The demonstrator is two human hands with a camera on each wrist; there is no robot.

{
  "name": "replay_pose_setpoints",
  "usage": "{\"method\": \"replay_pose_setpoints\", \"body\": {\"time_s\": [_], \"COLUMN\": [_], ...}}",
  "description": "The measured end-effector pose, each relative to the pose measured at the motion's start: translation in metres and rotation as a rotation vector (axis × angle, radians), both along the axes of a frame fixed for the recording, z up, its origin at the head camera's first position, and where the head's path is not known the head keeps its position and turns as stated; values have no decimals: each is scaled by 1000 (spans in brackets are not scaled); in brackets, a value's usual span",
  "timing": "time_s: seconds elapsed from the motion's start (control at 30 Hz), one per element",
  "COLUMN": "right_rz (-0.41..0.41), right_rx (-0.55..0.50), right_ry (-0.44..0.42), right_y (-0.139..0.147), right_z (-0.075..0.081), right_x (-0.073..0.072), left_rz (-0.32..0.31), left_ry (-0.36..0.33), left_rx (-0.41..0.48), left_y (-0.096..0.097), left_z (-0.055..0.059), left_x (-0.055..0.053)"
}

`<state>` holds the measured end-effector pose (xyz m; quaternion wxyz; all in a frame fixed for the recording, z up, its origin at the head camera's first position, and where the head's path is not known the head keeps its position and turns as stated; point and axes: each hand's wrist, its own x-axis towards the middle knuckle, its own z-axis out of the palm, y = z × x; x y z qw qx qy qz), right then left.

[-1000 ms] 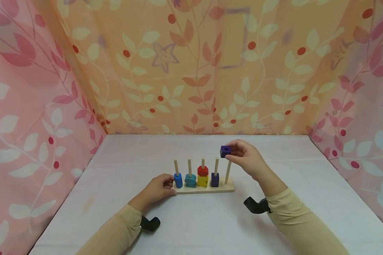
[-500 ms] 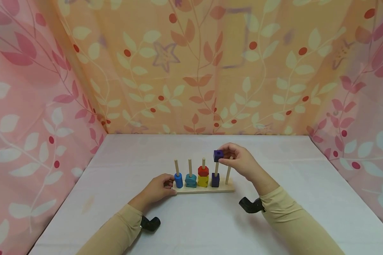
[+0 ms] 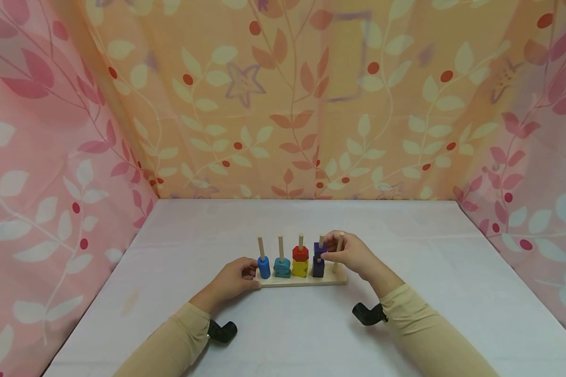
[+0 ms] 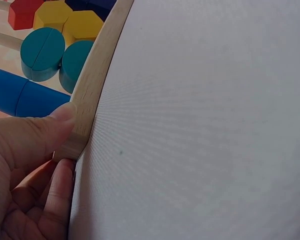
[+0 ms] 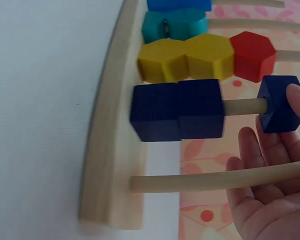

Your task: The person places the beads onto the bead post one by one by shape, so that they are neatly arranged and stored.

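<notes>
A wooden peg stacker (image 3: 304,283) stands on the table with a row of upright pegs. My left hand (image 3: 234,277) grips the left end of its base, thumb on the wood and fingers below the edge in the left wrist view. My right hand (image 3: 351,254) pinches a dark purple square block (image 5: 280,104) threaded on the fourth peg. Bare peg shows between it and the purple blocks (image 5: 177,111) seated below. Blue cylinders (image 3: 263,267), teal pieces (image 4: 42,54), and yellow pieces (image 5: 208,56) under a red one (image 5: 252,56) sit on the other pegs.
The rightmost peg (image 5: 190,181) is bare and stands close beside the right hand's fingers. A white cloth covers the table (image 3: 283,335). Patterned curtains (image 3: 283,104) rise at the back and both sides. Black wrist cameras (image 3: 369,314) stick out from both sleeves.
My right hand has carried the purple block left from near the rightmost peg to above the fourth peg, then lowered it onto that peg. The left hand has stayed on the base.
</notes>
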<state>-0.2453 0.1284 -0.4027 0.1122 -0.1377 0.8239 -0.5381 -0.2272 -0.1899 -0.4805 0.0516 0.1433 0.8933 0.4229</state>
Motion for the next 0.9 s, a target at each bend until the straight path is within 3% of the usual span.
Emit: {"method": "replay_pose_setpoints", "body": {"time_s": [0.2,0.5,0.7,0.9], "right_rz": [-31,-58,5,34], "right_rx": [22,78,86,190], "right_ry": [-29,-12,52,219], "right_y": [-2,-2,10,39], "right_z": [-15,-22,-13,12], "right_x": [1,1,-2,-8], "left_rz": [-1,-2,-46,-92], "left_ry": [4,-8,-20,-27], "left_rx": [-1,-21,-53,-153], "left_y": [0,2,-2,-13], "left_z": [0,2,7,24], "left_x": [0,-1,-6,-10]}}
